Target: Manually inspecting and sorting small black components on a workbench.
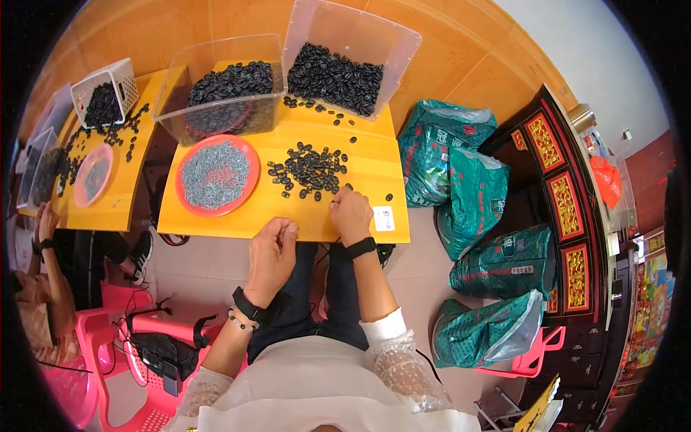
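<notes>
My left hand [273,253] is over the table's front edge, its fingers curled and thumb pressed to the index finger. Whatever may be in that pinch is too small to make out. Further right, my right hand [351,216] reaches to the near right side of a loose pile of small black oval pieces [311,170]. Its fingers are bent together by a black piece at the pile's edge; whether they grip it I cannot tell. Left of the pile sits a round red plate [253,189] heaped with small silvery metal parts [218,173].
Two see-through bins [277,93] [403,43] of black pieces stand at the back of the yellow table [288,219]. A white label card [384,219] lies at its right. Several green bags [504,263] fill the floor on the right. At the left, another person's hand [47,220] is at a second table.
</notes>
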`<state>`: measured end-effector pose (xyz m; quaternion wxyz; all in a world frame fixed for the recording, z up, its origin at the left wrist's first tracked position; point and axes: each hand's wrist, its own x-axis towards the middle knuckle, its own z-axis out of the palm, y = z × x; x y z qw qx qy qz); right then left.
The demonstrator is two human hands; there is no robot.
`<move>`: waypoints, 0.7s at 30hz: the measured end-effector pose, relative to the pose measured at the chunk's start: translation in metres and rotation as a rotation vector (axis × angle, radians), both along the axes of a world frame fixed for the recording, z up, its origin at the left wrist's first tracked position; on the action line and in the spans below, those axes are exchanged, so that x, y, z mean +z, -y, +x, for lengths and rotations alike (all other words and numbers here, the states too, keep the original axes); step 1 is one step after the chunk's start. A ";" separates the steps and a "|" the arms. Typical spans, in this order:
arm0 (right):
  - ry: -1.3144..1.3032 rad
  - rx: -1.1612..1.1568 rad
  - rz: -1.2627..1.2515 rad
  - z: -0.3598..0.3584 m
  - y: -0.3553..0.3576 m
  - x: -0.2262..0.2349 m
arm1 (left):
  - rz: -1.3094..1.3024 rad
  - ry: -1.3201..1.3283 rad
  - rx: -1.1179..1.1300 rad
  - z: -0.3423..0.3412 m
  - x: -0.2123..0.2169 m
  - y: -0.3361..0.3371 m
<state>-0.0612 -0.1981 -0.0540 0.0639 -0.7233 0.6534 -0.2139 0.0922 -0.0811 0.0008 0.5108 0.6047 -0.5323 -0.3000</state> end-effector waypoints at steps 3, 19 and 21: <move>-0.029 0.020 0.010 -0.002 0.001 -0.001 | -0.011 0.016 -0.003 0.001 -0.003 0.000; 0.515 0.070 0.150 -0.024 -0.039 0.031 | -0.032 -0.073 -0.012 -0.007 0.008 -0.002; 0.744 0.127 0.220 -0.027 -0.049 0.032 | -0.051 -0.090 -0.034 -0.011 0.006 -0.002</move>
